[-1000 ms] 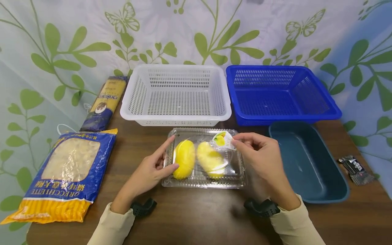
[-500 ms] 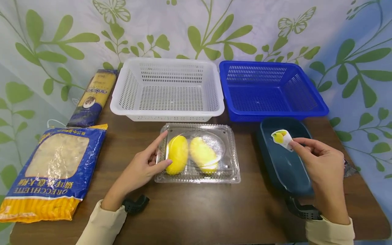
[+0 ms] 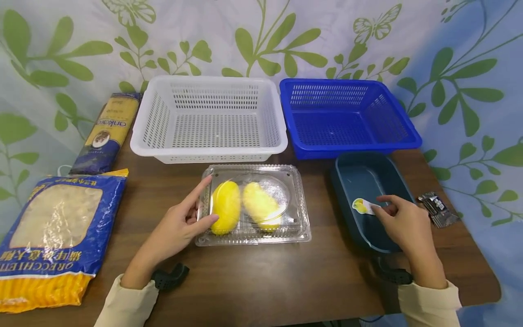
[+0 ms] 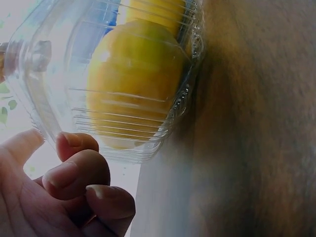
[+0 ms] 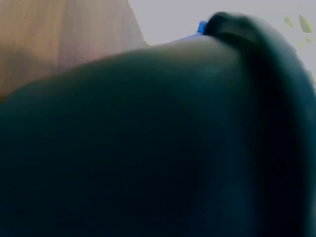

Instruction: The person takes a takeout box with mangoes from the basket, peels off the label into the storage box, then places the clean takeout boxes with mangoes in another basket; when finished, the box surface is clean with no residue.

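In the head view, my left hand (image 3: 169, 234) rests at the left end of a clear plastic clamshell box (image 3: 300, 222), index finger straight along its corner and thumb on the lid. Two yellow fruits, one (image 3: 226, 206) plump and oval, lie inside. The left wrist view shows the fruit's (image 4: 133, 74) greenish top, with several fingertips (image 4: 76, 175) curled beside the box. My right hand (image 3: 410, 222) pinches a white sticker (image 3: 367, 207) with a yellow fruit picture, above the dark teal basin (image 3: 347, 195). That basin's blurred wall (image 5: 123, 148) fills most of the right wrist view.
A white basket (image 3: 208, 152) and a blue basket (image 3: 355, 147) stand at the back. On the left lie a blue-and-yellow orecchiette bag (image 3: 57, 222) and another pasta pack (image 3: 108, 131). A small black wrapped packet (image 3: 438, 210) lies right of the basin.
My right hand has pulled the sticker off the box lid and carried it right, over the teal basin. My left hand has stayed on the box; the head view has shifted right.
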### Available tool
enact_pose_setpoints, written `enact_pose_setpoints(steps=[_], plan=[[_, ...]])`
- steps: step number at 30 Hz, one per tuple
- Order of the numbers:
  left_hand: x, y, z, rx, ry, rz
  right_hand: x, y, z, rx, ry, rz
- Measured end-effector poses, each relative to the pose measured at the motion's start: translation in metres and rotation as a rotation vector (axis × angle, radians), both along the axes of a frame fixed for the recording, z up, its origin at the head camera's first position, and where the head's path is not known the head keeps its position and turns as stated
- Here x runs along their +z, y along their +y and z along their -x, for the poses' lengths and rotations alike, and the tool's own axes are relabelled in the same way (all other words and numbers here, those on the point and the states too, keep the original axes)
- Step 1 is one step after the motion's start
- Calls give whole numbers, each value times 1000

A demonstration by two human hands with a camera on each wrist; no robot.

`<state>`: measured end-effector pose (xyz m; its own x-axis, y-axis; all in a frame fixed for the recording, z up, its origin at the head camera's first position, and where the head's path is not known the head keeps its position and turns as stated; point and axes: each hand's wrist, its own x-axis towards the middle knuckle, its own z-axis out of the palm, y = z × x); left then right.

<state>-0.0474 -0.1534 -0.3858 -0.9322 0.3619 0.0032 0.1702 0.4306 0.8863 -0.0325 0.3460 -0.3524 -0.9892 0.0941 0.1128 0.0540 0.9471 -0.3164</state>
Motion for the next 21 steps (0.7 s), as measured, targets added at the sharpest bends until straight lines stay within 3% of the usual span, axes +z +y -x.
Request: enact_pose_setpoints(steps=[4, 10, 15, 21], plan=[[0, -1, -1, 5, 7, 5, 7, 4, -3, 6, 29, 10], [-1, 2, 1, -12, 23, 11, 27, 13, -6, 60, 1, 19], [-2, 1, 0, -17, 20, -2, 42, 22, 3, 99, 33, 67], [0, 1, -3, -26, 26, -7, 54, 27, 26, 82, 18, 295]])
